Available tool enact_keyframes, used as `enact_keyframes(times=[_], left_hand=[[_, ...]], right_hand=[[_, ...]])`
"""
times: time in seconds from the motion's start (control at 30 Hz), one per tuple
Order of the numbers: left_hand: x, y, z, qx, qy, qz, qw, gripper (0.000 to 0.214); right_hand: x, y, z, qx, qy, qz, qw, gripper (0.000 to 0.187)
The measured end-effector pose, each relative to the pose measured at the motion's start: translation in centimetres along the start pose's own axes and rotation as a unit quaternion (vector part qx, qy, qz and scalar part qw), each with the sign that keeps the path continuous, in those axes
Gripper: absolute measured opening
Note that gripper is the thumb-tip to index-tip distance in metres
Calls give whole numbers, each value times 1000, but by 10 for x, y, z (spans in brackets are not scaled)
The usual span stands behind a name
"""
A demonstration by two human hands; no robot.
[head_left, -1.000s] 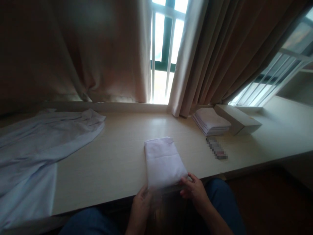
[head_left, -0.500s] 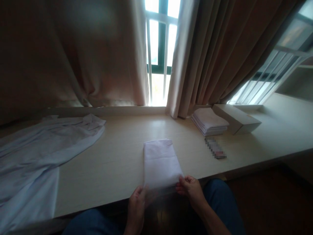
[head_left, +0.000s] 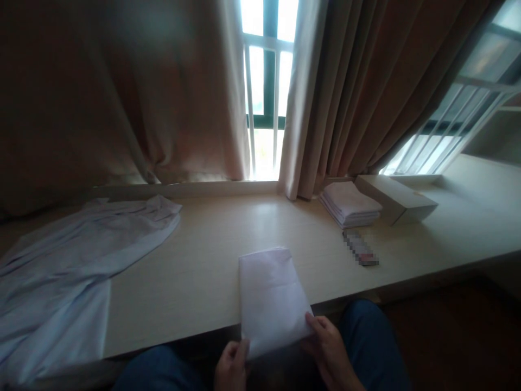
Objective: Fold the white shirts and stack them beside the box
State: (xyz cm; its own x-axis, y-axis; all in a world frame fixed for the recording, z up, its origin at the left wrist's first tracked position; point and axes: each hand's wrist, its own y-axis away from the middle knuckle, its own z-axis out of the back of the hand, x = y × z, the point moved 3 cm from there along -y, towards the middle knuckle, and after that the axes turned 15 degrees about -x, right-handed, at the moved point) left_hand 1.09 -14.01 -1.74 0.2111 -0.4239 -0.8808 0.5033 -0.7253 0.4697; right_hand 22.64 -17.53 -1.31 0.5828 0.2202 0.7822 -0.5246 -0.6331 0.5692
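A folded white cloth [head_left: 271,296] lies partly on the table, its near end past the front edge toward my lap. With thumb on top, my left hand [head_left: 232,365] pinches its near left corner. At the near right corner my right hand [head_left: 330,347] grips the cloth, thumb above and the other fingers hidden or in shadow beneath. The cloth is a flat rectangle with a crease across it. I cannot tell what garment or linen it is.
Loose white garments [head_left: 93,244] are spread at the left of the table [head_left: 195,260]. Toward the right back sit a stack of folded white cloths [head_left: 350,203], a pale box [head_left: 396,198] and a blurred-out flat object [head_left: 361,248]. Curtains [head_left: 313,108] hang behind.
Both hands have drawn the folded cloth toward me, so more of it now overhangs the table's front edge. The view has shifted slightly.
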Motion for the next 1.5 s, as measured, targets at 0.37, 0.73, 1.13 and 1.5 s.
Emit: enact_keyframes(times=[0.37, 0.73, 1.13, 1.5], left_hand=[[-28, 24, -11, 274, 1, 259, 926, 51], [-40, 21, -21, 198, -9, 54, 979, 48], [-86, 78, -96, 284, 25, -11, 959, 55], [-79, 86, -185, 396, 18, 26, 918, 64]], right_hand=[[29, 21, 11, 270, 42, -207, 939, 52], [53, 2, 1, 310, 132, -152, 929, 55], [121, -28, 14, 301, 68, -188, 932, 51], [186, -81, 47, 246, 52, -77, 965, 42]])
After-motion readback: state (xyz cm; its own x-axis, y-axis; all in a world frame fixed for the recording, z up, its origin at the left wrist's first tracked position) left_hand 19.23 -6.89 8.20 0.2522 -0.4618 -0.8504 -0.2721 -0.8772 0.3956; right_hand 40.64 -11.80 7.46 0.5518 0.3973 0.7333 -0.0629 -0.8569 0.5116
